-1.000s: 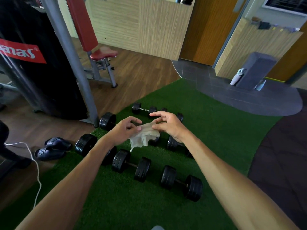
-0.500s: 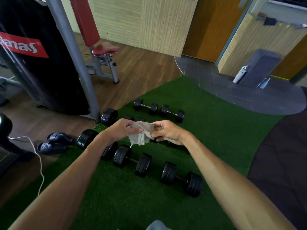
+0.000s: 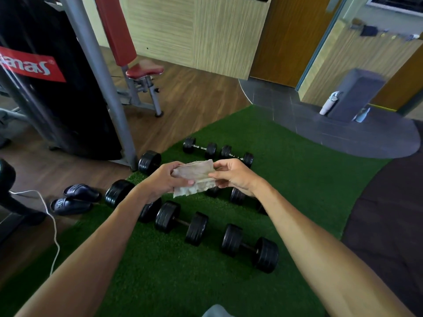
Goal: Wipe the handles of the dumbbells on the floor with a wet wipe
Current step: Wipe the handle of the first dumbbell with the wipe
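head view, hands: your left hand point(image 3: 165, 180) and right hand point(image 3: 233, 175) both pinch the wet wipe point(image 3: 194, 177) between thumb and curled fingers, holding it spread in the air above the dumbbells; neither hand touches a handle.
head view, task things: black dumbbells lie in rows on the green turf point(image 3: 297, 179). Near pair point(image 3: 182, 223) and point(image 3: 249, 248) sit between your forearms, handles bare and reachable. Far pair point(image 3: 199, 147) and point(image 3: 237, 155) lie end to end just past the wipe. A middle row is mostly hidden under your hands.
risk, wipe: it looks crumpled and grey. Judgement: a bunched wipe cleans badly; fold it flat before wrapping a handle.
risk, roll: round heads on turf may roll when you rub the bar. Steady one head with your free hand.
risk, missed bars: hidden middle row is easy to skip.
surroundings: grey machine post point(image 3: 100, 81) and black weight-stack cover point(image 3: 45, 88) far left, dark slippers point(image 3: 75, 199) and a white cable point(image 3: 53, 225) on the wood floor left of the turf.
obstructions: nothing lies on the near handles; your own forearms block the view of the middle row.
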`<move>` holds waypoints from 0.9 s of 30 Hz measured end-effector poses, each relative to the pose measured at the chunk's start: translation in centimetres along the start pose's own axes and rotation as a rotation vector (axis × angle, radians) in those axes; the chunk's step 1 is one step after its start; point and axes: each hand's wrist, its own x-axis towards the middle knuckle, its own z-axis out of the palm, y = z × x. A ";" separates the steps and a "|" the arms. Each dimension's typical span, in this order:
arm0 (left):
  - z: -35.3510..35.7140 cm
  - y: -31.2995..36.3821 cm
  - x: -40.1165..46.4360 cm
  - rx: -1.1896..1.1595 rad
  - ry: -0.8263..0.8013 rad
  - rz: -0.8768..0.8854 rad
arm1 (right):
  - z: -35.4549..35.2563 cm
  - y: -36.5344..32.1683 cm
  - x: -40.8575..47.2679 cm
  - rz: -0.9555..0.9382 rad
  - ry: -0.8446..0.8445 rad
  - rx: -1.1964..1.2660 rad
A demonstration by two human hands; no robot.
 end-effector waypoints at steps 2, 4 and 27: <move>-0.3 -0.2 -0.1 -0.023 0.021 0.007 | 0.0 0.1 0.0 -0.024 0.039 -0.033; -0.6 -0.2 -0.2 -0.045 0.026 0.012 | -0.1 0.1 -0.1 -0.037 0.052 -0.047; -1.9 -0.5 -1.5 -0.492 -0.049 0.030 | 0.8 0.0 -0.6 -0.038 -0.004 0.324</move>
